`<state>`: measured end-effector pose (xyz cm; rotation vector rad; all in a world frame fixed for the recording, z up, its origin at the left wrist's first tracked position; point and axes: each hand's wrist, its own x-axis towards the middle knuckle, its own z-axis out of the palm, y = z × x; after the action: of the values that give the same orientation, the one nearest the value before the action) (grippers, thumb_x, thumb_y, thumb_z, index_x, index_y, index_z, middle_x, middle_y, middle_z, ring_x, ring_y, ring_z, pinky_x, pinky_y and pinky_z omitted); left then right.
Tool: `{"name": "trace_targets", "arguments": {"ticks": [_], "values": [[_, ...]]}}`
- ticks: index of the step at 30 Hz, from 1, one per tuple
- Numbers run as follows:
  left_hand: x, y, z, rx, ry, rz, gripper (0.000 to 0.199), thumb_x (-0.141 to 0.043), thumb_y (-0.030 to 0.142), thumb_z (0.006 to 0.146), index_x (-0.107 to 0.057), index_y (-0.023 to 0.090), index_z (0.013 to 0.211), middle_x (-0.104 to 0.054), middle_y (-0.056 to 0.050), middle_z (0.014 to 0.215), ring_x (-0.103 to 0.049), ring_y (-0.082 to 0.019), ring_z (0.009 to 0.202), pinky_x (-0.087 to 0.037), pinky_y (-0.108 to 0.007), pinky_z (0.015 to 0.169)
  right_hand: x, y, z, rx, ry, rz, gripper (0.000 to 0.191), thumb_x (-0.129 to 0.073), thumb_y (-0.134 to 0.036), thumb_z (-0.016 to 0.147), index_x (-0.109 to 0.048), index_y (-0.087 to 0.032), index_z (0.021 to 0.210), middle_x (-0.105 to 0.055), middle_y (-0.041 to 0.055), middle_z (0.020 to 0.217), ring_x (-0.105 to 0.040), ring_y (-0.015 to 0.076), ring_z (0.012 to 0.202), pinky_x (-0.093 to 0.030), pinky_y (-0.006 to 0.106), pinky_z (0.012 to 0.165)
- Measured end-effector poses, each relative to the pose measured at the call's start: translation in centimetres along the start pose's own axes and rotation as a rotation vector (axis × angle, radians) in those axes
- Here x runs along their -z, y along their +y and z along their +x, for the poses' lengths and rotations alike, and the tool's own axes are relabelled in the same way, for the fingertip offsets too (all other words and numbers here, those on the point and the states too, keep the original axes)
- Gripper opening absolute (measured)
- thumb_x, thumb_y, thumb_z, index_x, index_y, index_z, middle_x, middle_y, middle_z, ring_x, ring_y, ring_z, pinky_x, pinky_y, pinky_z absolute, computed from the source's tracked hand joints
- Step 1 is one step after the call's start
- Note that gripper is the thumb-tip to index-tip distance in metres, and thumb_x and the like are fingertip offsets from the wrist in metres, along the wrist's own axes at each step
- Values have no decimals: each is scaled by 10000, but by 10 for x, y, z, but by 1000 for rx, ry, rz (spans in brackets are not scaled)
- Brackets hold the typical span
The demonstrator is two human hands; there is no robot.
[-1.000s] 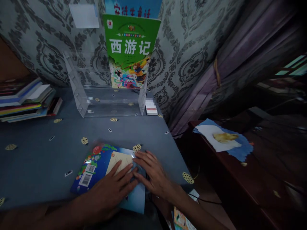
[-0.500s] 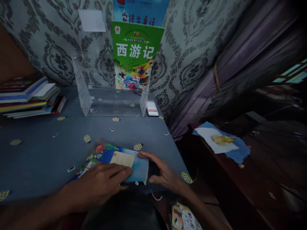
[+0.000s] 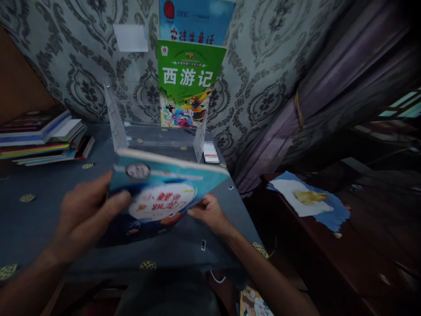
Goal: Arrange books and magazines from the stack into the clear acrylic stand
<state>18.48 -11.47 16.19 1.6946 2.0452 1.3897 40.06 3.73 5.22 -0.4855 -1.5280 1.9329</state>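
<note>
A teal and dark blue picture book (image 3: 164,199) with a white oval title patch is held up off the table, tilted and somewhat blurred. My left hand (image 3: 88,210) grips its left edge, thumb on the cover. At the book's right edge, my right hand (image 3: 208,213) pinches the lower corner between thumb and fingers. Just behind the book stands a clear acrylic book rack (image 3: 115,116). In its right part a green book (image 3: 187,83) stands upright, with a blue book (image 3: 197,22) behind and above it.
On the table's (image 3: 42,237) left lies a stack of books (image 3: 39,136). A small white box (image 3: 210,152) sits beside the rack. To the right, a dark red bench (image 3: 315,250) carries a blue cloth (image 3: 338,217). Another colourful book (image 3: 255,303) lies low, below the table edge.
The book has been lifted off the table and turned, so its titled cover now shows. My left hand moved to its left edge; my right hand closed on the right corner.
</note>
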Motion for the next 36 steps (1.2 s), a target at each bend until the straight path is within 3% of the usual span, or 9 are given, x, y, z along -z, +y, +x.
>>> {"name": "trace_targets", "arguments": {"ticks": [2, 7, 13, 16, 21, 25, 31, 33, 36], "values": [[-5, 4, 16, 102, 149, -240, 381, -570, 556, 913, -731, 312, 1156, -780, 63, 1043, -720, -253, 965, -624, -387, 833, -10, 4, 2, -56, -79, 16, 403, -880, -523, 670, -769, -213, 902, -788, 14, 904, -747, 191, 871, -598, 358, 892], [-38, -24, 46, 445, 153, -778, 439, -793, 492, 732, -735, 178, 1033, -797, -47, 900, -759, -268, 877, -653, -355, 725, -13, 16, 1, -183, -157, -6, 499, -812, -559, 749, -738, -180, 1065, -776, 33, 978, -721, 174, 902, -576, 322, 872], [-75, -96, 55, 787, 63, -822, 305, -779, 372, 735, -685, 138, 908, -738, -47, 691, -711, -200, 607, -602, -295, 576, -9, 27, 0, -264, -104, -82, 576, -758, -617, 779, -677, -172, 1135, -751, 43, 992, -702, 164, 819, -557, 262, 698], [-81, -130, 61, 678, -5, -588, 333, -740, 430, 737, -663, 146, 892, -726, -73, 777, -718, -227, 735, -605, -337, 678, -9, 29, 3, -313, -62, -127, 606, -765, -651, 743, -652, -167, 1091, -739, 28, 890, -687, 145, 702, -533, 233, 581], [-74, -167, 65, 154, 71, 62, 402, -585, 425, 834, -599, 194, 1162, -649, -130, 1221, -606, -282, 1201, -506, -471, 1036, -6, 26, 8, -486, -114, -93, 665, -746, -683, 728, -553, -174, 1109, -725, 2, 721, -671, 155, 522, -508, 238, 436], [-81, -169, 57, -110, -172, 299, 408, -423, 408, 958, -567, 176, 1261, -603, -142, 1353, -551, -266, 1293, -440, -478, 1115, -6, 25, 10, -522, -123, -108, 622, -737, -657, 753, -510, -173, 1071, -716, 3, 689, -676, 155, 495, -505, 224, 407], [-95, -164, 49, -108, -341, 580, 486, -392, 386, 1001, -498, 122, 1396, -497, -185, 1520, -447, -307, 1423, -384, -499, 1151, -1, 21, 11, -573, -135, -238, 508, -650, -570, 863, -454, -191, 1138, -692, -19, 688, -643, 147, 444, -485, 231, 402], [-93, -162, 50, -109, -372, 623, 496, -393, 395, 1006, -488, 127, 1413, -494, -183, 1526, -452, -304, 1422, -393, -496, 1138, 5, 13, 13, -562, -88, -468, 384, -614, -491, 912, -483, -197, 1121, -670, -35, 649, -625, 149, 439, -470, 238, 427], [-90, -158, 52, -117, -369, 662, 484, -392, 394, 1007, -502, 138, 1402, -514, -184, 1510, -477, -303, 1401, -416, -493, 1106, 12, -2, 24, -330, 79, -991, 187, -610, -376, 939, -602, -202, 1008, -696, 1, 685, -693, 183, 609, -483, 256, 563]]}}
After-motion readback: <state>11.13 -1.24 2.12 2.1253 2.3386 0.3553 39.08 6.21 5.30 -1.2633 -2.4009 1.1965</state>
